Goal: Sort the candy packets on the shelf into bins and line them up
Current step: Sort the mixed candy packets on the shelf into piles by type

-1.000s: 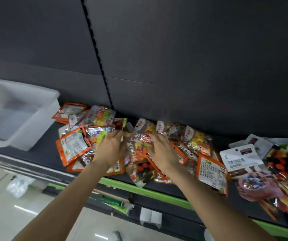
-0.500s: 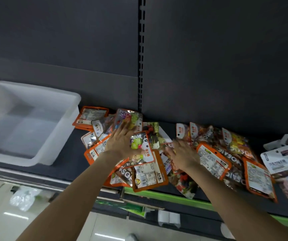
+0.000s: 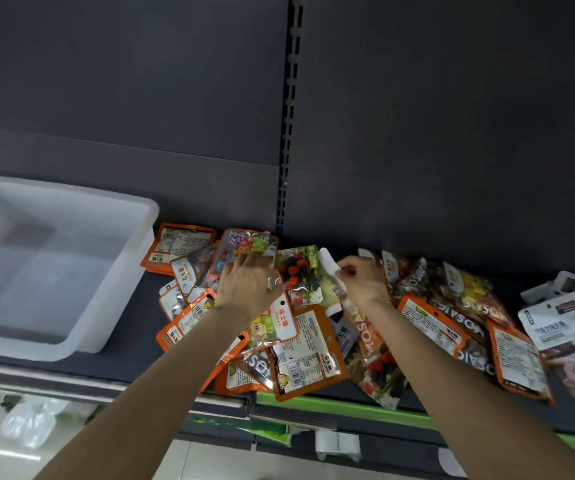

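- The left hand [image 3: 246, 287] is laid palm-down with spread fingers on the heap of candy packets [image 3: 300, 341] on the dark shelf [image 3: 130, 367].
- A white packet edge [image 3: 329, 268] is pinched by the curled fingers of the right hand [image 3: 362, 280].
- The white bin [image 3: 50, 268] is seen at the left of the heap.
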